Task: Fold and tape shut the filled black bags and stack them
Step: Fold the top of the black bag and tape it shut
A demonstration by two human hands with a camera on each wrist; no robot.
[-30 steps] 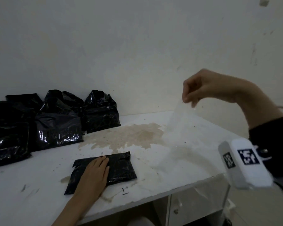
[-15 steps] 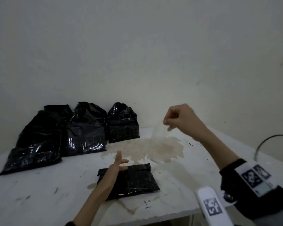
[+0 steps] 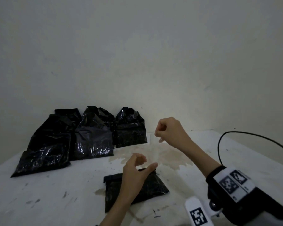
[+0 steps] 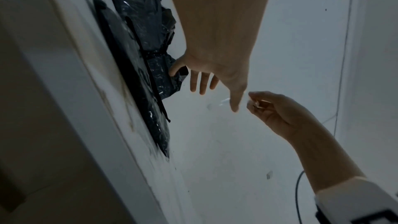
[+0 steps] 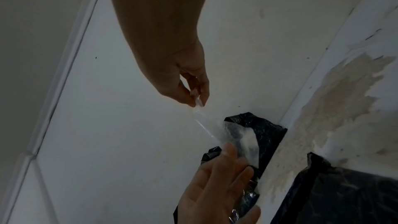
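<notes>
A folded black bag (image 3: 153, 185) lies flat near the front of the white table (image 3: 55, 193). My left hand (image 3: 145, 162) hovers just above it, fingers relaxed and spread, thumb out, holding nothing. My right hand (image 3: 158, 134) is raised behind it and pinches the top of a clear tape strip (image 3: 152, 144) that hangs down toward the left hand. In the right wrist view the tape strip (image 5: 204, 125) runs from the right hand (image 5: 197, 102) to near the left hand's fingertips (image 5: 229, 151); contact is unclear. Several filled black bags (image 3: 93, 141) lean against the wall at the back left.
A brown stain (image 3: 170, 154) covers the table's middle. A black cable (image 3: 235, 132) arcs over the right side. The wall stands right behind the bags. The wrist camera units (image 3: 235, 185) sit at the lower right.
My right hand has come down and leftward with the tape strip. My left hand has lifted off the folded bag and risen toward the tape's lower end.
</notes>
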